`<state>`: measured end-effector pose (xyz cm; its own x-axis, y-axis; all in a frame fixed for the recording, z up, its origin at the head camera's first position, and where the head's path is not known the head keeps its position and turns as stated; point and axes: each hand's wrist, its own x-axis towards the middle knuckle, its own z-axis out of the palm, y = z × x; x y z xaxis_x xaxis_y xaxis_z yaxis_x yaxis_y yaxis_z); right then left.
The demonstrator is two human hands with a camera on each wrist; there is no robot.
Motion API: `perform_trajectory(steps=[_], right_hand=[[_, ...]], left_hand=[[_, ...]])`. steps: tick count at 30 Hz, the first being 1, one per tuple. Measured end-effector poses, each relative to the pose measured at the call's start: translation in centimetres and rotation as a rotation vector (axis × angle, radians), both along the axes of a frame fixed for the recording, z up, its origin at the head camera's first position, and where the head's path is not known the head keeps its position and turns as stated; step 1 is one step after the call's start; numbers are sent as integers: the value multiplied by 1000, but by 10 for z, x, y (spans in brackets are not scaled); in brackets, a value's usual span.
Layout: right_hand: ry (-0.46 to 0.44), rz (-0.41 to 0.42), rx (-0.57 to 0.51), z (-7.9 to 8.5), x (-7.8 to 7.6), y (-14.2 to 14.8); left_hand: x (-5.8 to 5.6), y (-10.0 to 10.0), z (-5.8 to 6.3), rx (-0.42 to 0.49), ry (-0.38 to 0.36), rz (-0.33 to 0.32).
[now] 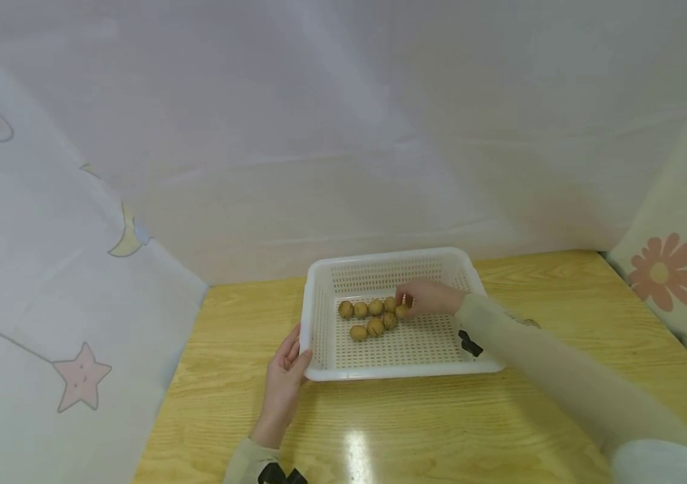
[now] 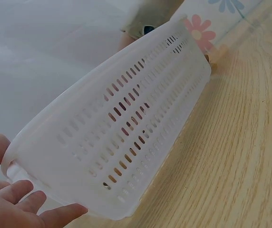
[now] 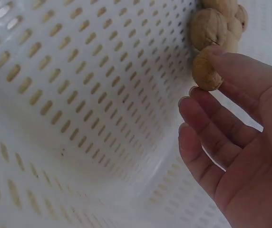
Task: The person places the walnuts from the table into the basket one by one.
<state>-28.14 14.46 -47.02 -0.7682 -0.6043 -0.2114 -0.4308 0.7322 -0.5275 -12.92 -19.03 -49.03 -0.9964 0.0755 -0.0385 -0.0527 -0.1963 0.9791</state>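
A white slotted plastic basket [image 1: 404,372] stands on the table with several walnuts [image 1: 375,327] in it, set in two rough rows. My left hand [image 1: 283,383] grips the basket's left end, thumb on the rim and fingers along the outer side; the left wrist view shows this hand [image 2: 17,202] at the rim corner. Inside the basket, my right hand [image 1: 431,298] reaches to the right end of the back row. There its thumb and a finger pinch a walnut [image 3: 205,71], close beside another walnut [image 3: 208,29]. The basket hides part of the left fingers.
The wooden table [image 1: 228,323] runs under the basket. A small brownish thing [image 1: 530,323] lies right of the basket, partly behind the right sleeve [image 1: 537,356]; its kind is unclear. Printed cloth [image 1: 380,134] hangs behind and at both sides.
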Motion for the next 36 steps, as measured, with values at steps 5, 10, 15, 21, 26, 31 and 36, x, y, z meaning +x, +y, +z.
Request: perform_trajectory(steps=[5,10,15,21,26,31,36], right_hand=[[-1,-41,-1,-7,0,-6],[9,-45,-4,-8,0,-9],[-10,-55,-8,-8,1,-7],[1,-43,-15,6,4,2],[58,5,-36,27,10,11],[91,15,-56,53,18,22],[117,2,-106,72,29,39]], left_hand=[[0,0,0,-8,-4,1],[1,1,1,3,-2,-1],[1,1,0,13,0,-5],[1,0,0,11,8,-6],[2,0,-1,11,16,-8],[1,-1,-2,17,25,-7],[0,0,-3,13,23,-2]])
